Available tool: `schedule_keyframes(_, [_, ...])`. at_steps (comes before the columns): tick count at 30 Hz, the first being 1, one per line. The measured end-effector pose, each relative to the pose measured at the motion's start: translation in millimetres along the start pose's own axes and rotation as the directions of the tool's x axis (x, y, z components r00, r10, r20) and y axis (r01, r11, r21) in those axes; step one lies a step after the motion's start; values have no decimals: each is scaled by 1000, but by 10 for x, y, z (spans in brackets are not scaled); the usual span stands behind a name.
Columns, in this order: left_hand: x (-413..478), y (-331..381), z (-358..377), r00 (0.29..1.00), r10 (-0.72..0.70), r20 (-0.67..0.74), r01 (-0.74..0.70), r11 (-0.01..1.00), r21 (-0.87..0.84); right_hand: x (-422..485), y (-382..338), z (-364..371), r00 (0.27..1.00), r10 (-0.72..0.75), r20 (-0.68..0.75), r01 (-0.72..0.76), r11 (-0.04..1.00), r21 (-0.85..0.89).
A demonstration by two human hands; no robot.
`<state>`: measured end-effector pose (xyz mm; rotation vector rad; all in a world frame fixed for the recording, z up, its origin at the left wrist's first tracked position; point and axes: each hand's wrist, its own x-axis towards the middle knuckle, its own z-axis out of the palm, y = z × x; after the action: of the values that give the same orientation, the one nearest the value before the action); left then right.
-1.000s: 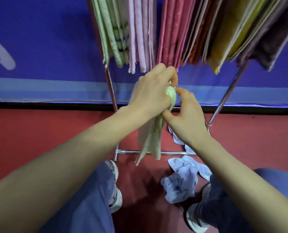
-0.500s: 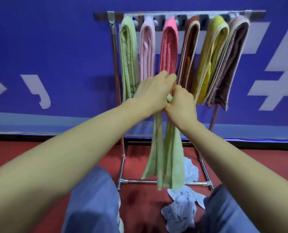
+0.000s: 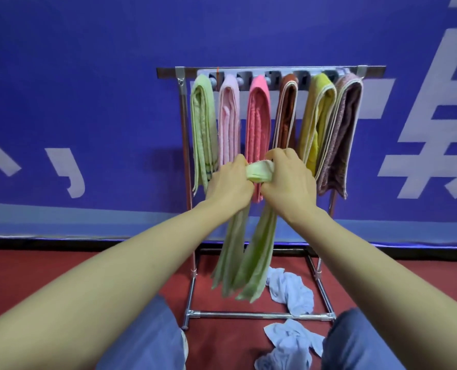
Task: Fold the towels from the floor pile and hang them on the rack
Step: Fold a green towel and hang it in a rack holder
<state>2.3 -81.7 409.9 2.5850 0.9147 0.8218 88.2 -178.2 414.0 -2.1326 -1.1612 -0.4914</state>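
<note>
Right, wall point(image 3: 88, 102): blue, with white lettering, behind everything.
floor point(image 3: 61, 276): red; the rack stands on it against the wall.
rack point(image 3: 184, 129): chrome frame with the towels hung along its top bar. No free slot is obvious from here.
hung towels: folded over the bar side by side: light green point(image 3: 202, 129), pale pink point(image 3: 230, 121), pink point(image 3: 258, 121), brown point(image 3: 286, 116), yellow point(image 3: 317, 116), mauve point(image 3: 347, 129).
green towel point(image 3: 259, 249): held in the air in front of the rack's middle, doubled over. Both tails hang down, clear of the floor.
floor pile: pale blue towels, crumpled. One clump point(image 3: 291, 289) is inside the rack base, one point(image 3: 291, 343) just in front of it.
hands: left hand point(image 3: 228, 182) and right hand point(image 3: 288, 182) are close together, both curled round the green towel's fold.
step: looks like squaring the fold before hanging. Level the tails, since they look uneven. Pinch the edges, not the bulk. Lift over the bar without dragging the neighbours.
count: 6 hung, 1 in hand, 2 blue clumps (how many towels in them, can't tell), 1 rack.
</note>
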Motion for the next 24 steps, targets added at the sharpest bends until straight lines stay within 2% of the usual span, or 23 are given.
schedule_keyframes(3, [32, 77, -63, 999, 35, -21, -35, 999, 2, -59, 4, 100, 997, 62, 54, -60, 997, -37])
schedule_keyframes(7, [29, 90, -43, 995, 102, -16, -100, 991, 85, -77, -38, 250, 992, 102, 72, -107, 992, 70])
schedule_keyframes(11, [114, 20, -128, 990, 142, 21, -142, 953, 267, 82, -26, 192, 997, 21, 70, -23, 999, 28])
schedule_keyframes(14, [249, 42, -264, 979, 190, -76, -168, 958, 230, 236, -84, 25, 995, -86, -40, 87, 996, 4])
schedule_keyframes(17, [252, 39, -239, 976, 216, 15, -210, 929, 303, 268, -92, 5, 996, -78, 33, 81, 992, -92])
schedule_keyframes(20, [304, -17, -247, 981, 196, -6, -186, 937, 294, 301, -82, 14, 995, -94, 20, 95, 993, -71])
schedule_keyframes(24, [437, 6, -414, 971, 239, -18, -219, 913, 343, 462, -154, -52, 995, -101, 7, 101, 991, -91])
